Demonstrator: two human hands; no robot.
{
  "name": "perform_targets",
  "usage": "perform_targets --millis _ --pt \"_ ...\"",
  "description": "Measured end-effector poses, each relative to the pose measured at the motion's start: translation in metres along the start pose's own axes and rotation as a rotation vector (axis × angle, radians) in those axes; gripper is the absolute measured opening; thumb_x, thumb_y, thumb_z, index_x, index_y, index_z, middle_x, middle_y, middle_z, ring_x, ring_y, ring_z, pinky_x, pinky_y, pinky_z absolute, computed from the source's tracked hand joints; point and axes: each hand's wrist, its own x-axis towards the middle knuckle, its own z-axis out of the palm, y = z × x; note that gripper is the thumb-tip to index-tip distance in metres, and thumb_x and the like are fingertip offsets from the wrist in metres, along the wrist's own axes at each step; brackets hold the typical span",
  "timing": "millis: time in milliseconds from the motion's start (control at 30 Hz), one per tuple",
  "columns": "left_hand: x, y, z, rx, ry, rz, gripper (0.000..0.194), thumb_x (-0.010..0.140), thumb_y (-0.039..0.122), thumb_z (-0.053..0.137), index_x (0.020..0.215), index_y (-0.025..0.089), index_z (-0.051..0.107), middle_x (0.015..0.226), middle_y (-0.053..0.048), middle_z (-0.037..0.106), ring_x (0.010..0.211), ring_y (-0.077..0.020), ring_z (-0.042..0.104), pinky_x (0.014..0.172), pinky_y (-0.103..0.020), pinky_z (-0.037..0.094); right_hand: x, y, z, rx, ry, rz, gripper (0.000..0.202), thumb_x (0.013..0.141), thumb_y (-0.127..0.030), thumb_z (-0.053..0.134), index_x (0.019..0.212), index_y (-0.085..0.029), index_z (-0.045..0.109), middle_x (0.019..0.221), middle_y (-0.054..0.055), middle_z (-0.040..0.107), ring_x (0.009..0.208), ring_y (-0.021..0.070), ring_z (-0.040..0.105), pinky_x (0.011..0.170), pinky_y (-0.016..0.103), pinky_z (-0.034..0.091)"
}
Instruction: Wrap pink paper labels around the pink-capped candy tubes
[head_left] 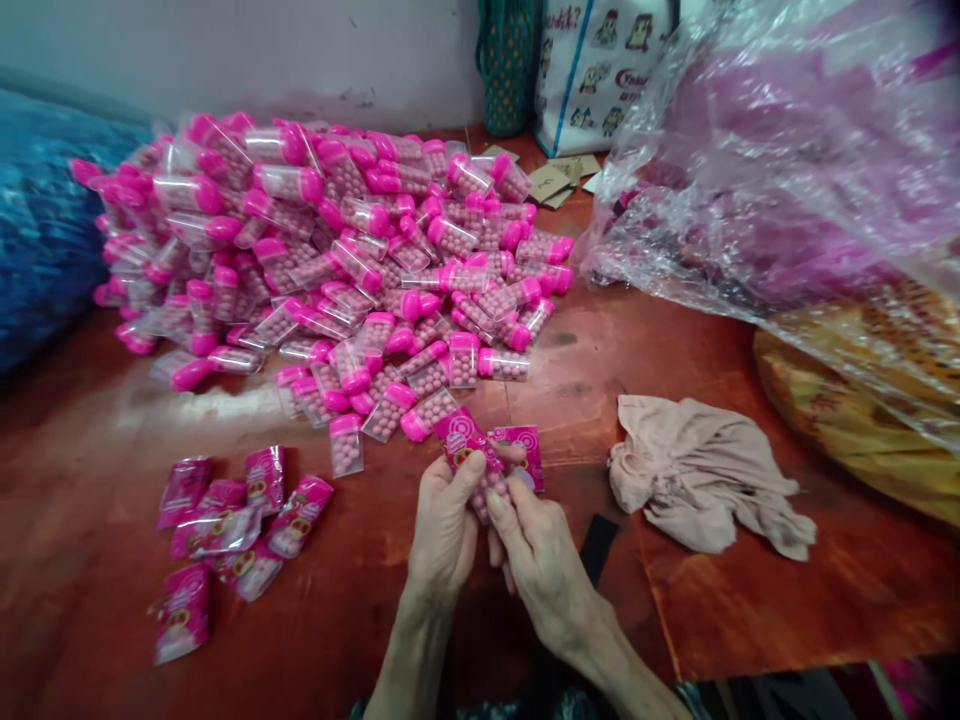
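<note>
Both my hands meet over the table around a clear container of pink balls (478, 498) with a printed pink sleeve (459, 432) on its upper part. My left hand (441, 525) grips it from the left, thumb on the front. My right hand (546, 560) closes on its lower end with thumb and fingers. Just behind the right fingers another pink printed sleeve (529, 452) shows in part; whether a finger touches it I cannot tell. Ahead lies a big heap of pink-capped clear containers (360, 270). At left are several containers in printed sleeves (217, 530).
A crumpled beige cloth (697, 470) lies on the reddish table (360, 620) at right. Beyond it, a large clear plastic bag (750, 190) covers part of a yellow round object (825, 420). Cardboard pieces (559, 180), a printed white bag (600, 80) and a blue bag (52, 220) sit farther off.
</note>
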Motion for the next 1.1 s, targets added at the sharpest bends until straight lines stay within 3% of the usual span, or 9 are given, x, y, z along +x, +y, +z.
perform_targets --millis 233,400,633,1100 --pt "0.0 -0.005 0.0 0.059 -0.078 -0.06 0.023 0.072 0.03 0.061 0.082 0.01 0.067 0.046 0.001 0.053 0.027 -0.0066 0.041 0.022 -0.017 0.033 -0.002 -0.005 -0.001 -0.011 0.017 0.002 0.028 0.092 -0.037 0.031 0.076 -0.019 0.046 0.048 -0.005 0.045 0.037 0.0072 0.042 0.038 0.019 0.028" --pt "-0.002 -0.013 0.001 0.019 -0.128 -0.052 0.022 0.077 0.03 0.057 0.082 0.01 0.067 0.037 0.004 0.047 0.026 -0.0049 0.039 0.026 -0.014 0.034 0.003 -0.005 -0.006 0.018 0.089 -0.045 0.024 0.091 -0.036 0.034 0.086 -0.018 0.05 0.048 -0.006 0.044 0.036 0.0066 0.041 0.036 0.018 0.027" --pt "0.001 -0.003 -0.001 -0.102 -0.114 -0.034 0.027 0.083 0.031 0.049 0.094 0.01 0.061 0.062 -0.005 0.064 0.031 -0.0078 0.047 0.028 -0.02 0.042 0.008 -0.005 -0.009 0.208 -0.034 0.019 0.032 0.088 -0.043 0.039 0.07 -0.018 0.047 0.049 -0.007 0.045 0.032 0.0038 0.038 0.033 0.016 0.028" --pt "0.0 -0.005 0.0 -0.024 -0.181 -0.043 0.027 0.082 0.029 0.049 0.097 0.009 0.06 0.042 0.004 0.05 0.028 -0.0089 0.046 0.033 -0.023 0.047 0.017 0.016 -0.001 0.399 -0.011 -0.018 0.032 0.086 -0.043 0.044 0.07 -0.016 0.049 0.047 -0.007 0.047 0.028 0.0031 0.038 0.029 0.014 0.029"
